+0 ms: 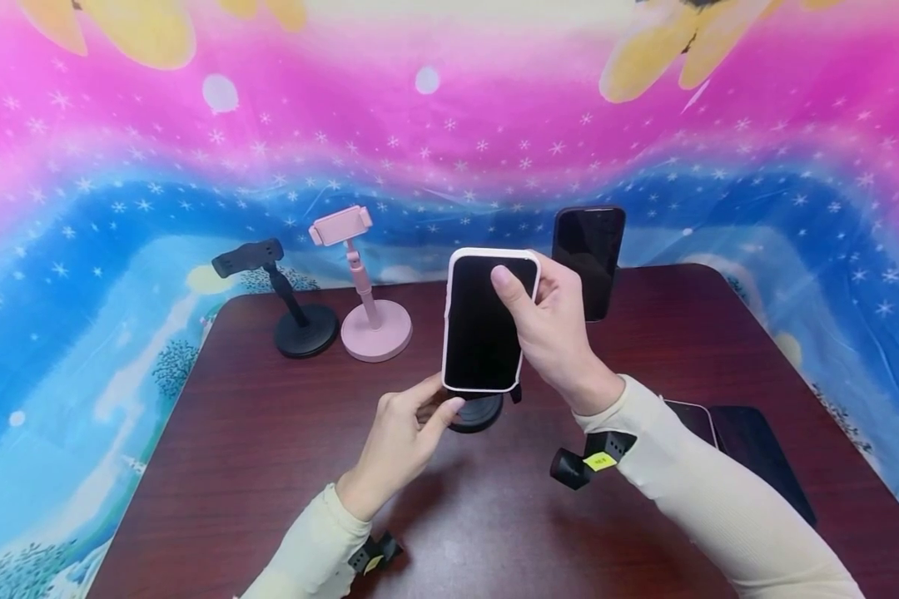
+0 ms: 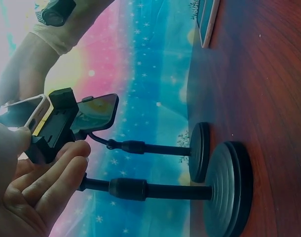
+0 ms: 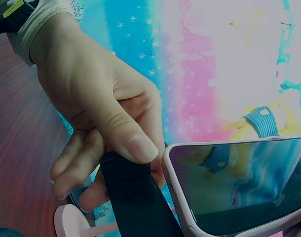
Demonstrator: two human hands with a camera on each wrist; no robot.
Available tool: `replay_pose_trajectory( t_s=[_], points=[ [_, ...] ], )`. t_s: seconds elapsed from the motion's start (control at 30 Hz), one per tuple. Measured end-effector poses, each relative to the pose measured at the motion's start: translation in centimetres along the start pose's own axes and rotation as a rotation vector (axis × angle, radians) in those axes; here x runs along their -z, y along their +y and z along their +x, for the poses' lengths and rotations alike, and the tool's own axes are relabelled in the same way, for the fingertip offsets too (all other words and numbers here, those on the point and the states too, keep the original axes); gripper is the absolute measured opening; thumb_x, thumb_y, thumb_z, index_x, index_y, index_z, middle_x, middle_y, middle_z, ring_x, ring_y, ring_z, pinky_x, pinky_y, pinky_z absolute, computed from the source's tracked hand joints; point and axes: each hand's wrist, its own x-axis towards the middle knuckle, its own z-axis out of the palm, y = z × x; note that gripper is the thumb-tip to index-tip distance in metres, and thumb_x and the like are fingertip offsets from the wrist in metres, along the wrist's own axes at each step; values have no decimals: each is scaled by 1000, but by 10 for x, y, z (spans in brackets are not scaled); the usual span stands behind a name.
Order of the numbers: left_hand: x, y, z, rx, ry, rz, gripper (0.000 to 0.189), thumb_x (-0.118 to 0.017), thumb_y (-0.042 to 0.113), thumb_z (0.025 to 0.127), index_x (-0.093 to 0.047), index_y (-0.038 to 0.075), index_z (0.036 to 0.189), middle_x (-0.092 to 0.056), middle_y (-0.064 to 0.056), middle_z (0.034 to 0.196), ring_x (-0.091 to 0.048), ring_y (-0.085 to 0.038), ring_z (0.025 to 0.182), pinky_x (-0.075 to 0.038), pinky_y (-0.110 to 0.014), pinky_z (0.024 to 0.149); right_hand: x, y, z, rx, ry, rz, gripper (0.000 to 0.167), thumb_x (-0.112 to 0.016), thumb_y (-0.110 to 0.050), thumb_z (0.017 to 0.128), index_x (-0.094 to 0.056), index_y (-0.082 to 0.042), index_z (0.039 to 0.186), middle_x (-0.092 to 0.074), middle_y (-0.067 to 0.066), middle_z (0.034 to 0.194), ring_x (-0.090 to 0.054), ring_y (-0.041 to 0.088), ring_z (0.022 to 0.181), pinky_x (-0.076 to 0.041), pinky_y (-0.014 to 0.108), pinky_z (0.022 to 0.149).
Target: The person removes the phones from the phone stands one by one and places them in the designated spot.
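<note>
In the head view my right hand (image 1: 558, 333) grips a phone in a pale pink case (image 1: 483, 320), thumb over its dark screen. Below the phone, my left hand (image 1: 400, 437) pinches the clamp of a black phone stand, whose round base (image 1: 475, 413) shows on the table. The left wrist view has the black clamp (image 2: 54, 128) between my left thumb and fingers, the phone (image 2: 27, 113) just beyond it. From the right wrist side, my left hand (image 3: 106, 98) holds the clamp's end (image 3: 135, 192) beside the phone (image 3: 239, 182). The phone appears outside the clamp.
A dark phone (image 1: 588, 258) stands upright on another black stand (image 2: 165, 149) behind my right hand. At the back left are a black stand (image 1: 305, 330) and a pink stand (image 1: 376, 330) with no phones. Two flat devices, one a black slab (image 1: 764, 453), lie by my right forearm.
</note>
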Motion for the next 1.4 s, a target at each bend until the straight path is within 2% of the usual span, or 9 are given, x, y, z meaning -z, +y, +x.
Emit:
replay_pose_trajectory(
  t_s=[0.17, 0.43, 0.7, 1.0, 1.17, 1.4],
  points=[
    [-1, 0, 0, 3, 13, -6, 28, -67, 14, 98, -70, 7, 125, -79, -9, 102, -77, -20, 77, -62, -21, 75, 0, -1, 0, 5, -2, 6, 17, -58, -2, 101, -70, 1, 112, -79, -5, 95, -77, 16, 83, -65, 37, 74],
    [-2, -1, 0, -12, 31, 4, 29, -70, 14, 96, -70, 7, 124, -79, -8, 96, -75, -8, 77, -62, -22, 75, 1, -3, -1, 5, 10, -4, 18, -59, -2, 100, -69, 3, 114, -79, -6, 95, -77, 16, 82, -65, 37, 73],
    [-2, -2, -1, -5, 29, -6, 31, -71, 14, 96, -70, 5, 125, -78, -9, 97, -77, -22, 79, -62, -21, 76, 6, -5, -2, -12, 13, 8, 17, -60, -4, 100, -71, -3, 113, -79, -4, 94, -77, 16, 80, -65, 36, 72],
    [-3, 0, -1, 19, 40, 17, 34, -73, 8, 92, -68, -7, 122, -78, -16, 95, -77, -18, 79, -60, -18, 74, 12, -11, -6, -35, 40, 40, 16, -62, -7, 100, -73, -9, 110, -79, -3, 93, -76, 15, 79, -64, 32, 72],
    [-4, 0, -1, 22, 43, 11, 32, -73, 6, 92, -68, -9, 120, -78, -17, 96, -77, -18, 79, -60, -18, 74, 15, -12, -10, -46, 61, 52, 12, -64, -9, 99, -74, -11, 107, -79, -2, 90, -76, 14, 76, -64, 30, 70],
    [-4, 0, 0, 25, 40, 22, 32, -73, 7, 92, -69, -8, 120, -78, -16, 95, -77, -16, 78, -60, -18, 73, 18, -16, -21, -118, 79, 70, 12, -64, -9, 99, -74, -15, 102, -79, -2, 88, -76, 14, 75, -64, 31, 69]
  ],
)
